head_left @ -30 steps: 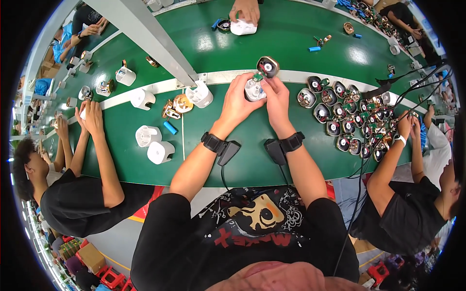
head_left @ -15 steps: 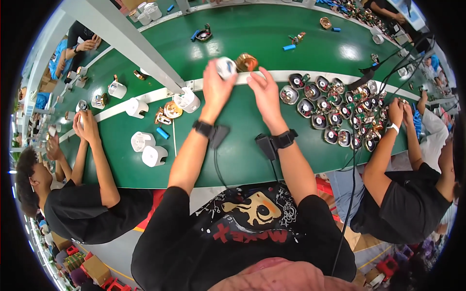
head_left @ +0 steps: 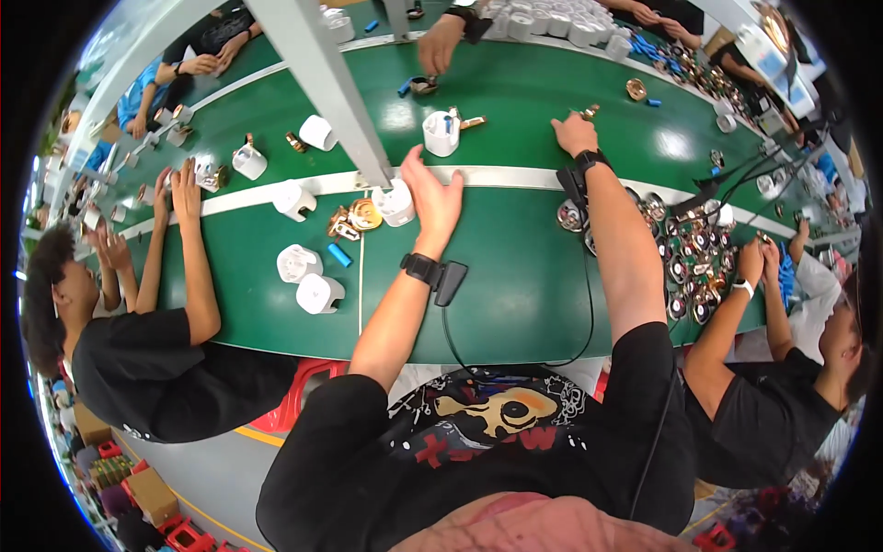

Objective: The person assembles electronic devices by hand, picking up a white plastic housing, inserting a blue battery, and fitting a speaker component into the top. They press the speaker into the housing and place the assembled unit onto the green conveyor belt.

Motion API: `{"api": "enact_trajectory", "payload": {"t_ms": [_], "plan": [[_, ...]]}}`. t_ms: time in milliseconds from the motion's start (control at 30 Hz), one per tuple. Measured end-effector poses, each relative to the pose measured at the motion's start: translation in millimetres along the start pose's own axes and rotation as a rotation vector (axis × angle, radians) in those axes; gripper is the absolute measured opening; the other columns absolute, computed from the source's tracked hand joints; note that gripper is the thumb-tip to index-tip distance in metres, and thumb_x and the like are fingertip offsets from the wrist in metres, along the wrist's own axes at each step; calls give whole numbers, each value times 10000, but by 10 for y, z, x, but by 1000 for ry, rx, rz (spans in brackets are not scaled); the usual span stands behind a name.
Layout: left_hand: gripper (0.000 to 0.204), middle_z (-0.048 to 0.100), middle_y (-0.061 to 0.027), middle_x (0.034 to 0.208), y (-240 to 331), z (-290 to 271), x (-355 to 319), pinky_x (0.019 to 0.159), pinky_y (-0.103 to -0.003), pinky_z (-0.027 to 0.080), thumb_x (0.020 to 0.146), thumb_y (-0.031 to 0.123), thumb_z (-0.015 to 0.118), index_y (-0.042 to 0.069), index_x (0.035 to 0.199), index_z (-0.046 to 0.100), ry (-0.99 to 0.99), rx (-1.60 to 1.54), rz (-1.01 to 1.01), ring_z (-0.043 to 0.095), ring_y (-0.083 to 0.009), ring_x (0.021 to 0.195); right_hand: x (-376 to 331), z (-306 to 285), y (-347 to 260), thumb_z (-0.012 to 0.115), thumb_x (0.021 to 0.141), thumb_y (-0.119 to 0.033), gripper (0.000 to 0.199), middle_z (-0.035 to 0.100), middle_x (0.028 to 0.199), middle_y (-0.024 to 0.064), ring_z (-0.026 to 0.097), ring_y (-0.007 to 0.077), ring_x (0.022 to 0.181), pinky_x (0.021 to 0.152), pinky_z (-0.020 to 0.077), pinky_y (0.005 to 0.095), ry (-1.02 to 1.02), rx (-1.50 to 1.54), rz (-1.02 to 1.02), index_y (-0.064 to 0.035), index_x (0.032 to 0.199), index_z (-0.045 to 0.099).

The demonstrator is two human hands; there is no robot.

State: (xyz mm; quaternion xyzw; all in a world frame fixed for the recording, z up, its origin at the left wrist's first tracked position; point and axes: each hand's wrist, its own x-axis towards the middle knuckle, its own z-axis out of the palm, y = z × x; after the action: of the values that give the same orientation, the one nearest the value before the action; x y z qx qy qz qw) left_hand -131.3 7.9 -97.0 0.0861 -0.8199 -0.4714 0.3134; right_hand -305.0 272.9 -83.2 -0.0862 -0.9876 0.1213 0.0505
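Observation:
My left hand is open, its fingers stretched out just short of a white plastic housing that stands upright on the green conveyor belt. Inside the housing a bit of blue shows, and a gold-coloured piece sits at its right side. My right hand reaches far out over the belt, with fingers closed around a small gold-coloured part that sticks out past them. My fingertips there are partly hidden. Beside my left wrist another white housing stands by the metal post.
Gold-coloured parts, a blue cylinder and white housings lie on the near left bench. Many round speaker-like assemblies crowd the right. A slanted metal post rises at left. Across the belt another person's hand touches a dark part.
My left hand has let go of the white housing, which now stands on the belt. My right hand has moved right and outward to the gold-coloured part. Another person's hand has appeared opposite.

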Motion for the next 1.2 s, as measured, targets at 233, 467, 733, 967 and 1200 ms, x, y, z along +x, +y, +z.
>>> {"api": "enact_trajectory", "payload": {"t_ms": [233, 467, 733, 967, 1200], "plan": [[642, 409, -237, 1282, 236, -41, 27, 1017, -448, 411, 747, 23, 699, -21, 1305, 384, -84, -80, 55, 459, -405, 1179, 202, -318, 267, 675, 889, -312, 327, 630, 765, 58, 576, 177, 662, 626, 476, 311, -697, 1161, 301, -31, 1050, 634], [544, 436, -212, 1270, 323, -260, 13, 999, -460, 411, 731, 15, 691, 20, 1228, 472, -56, -31, 198, 455, -406, 1176, -1785, -653, -761, 580, 971, -159, 328, 624, 1009, 70, 467, 72, 684, 576, 357, 203, -1027, 2929, 347, -11, 1264, 564], [523, 536, -144, 1216, 733, -1089, -189, 880, -437, 436, 682, 37, 735, 98, 1169, 553, 175, 541, 267, 511, -337, 1115, -2136, -401, -718, 500, 1020, -177, 348, 634, 1160, 107, 508, 85, 730, 625, 425, 200, -441, 2360, 259, -4, 1321, 525], [726, 556, -139, 1205, 333, -932, -151, 938, -418, 453, 591, 59, 822, 68, 1241, 497, -196, 381, 172, 538, -332, 1104, -2221, -419, -905, 534, 1006, -155, 320, 662, 1183, 134, 581, 87, 813, 708, 467, 212, -151, 1878, 52, 20, 1273, 554], [822, 595, -140, 1180, 458, -343, -222, 1006, -388, 450, 578, 86, 876, 53, 1282, 453, -607, -259, 53, 584, -283, 1134, -2214, -305, -930, 582, 957, -48, 236, 691, 1129, 138, 625, 112, 900, 819, 493, 258, 171, 1539, -137, 36, 1176, 598]]}}
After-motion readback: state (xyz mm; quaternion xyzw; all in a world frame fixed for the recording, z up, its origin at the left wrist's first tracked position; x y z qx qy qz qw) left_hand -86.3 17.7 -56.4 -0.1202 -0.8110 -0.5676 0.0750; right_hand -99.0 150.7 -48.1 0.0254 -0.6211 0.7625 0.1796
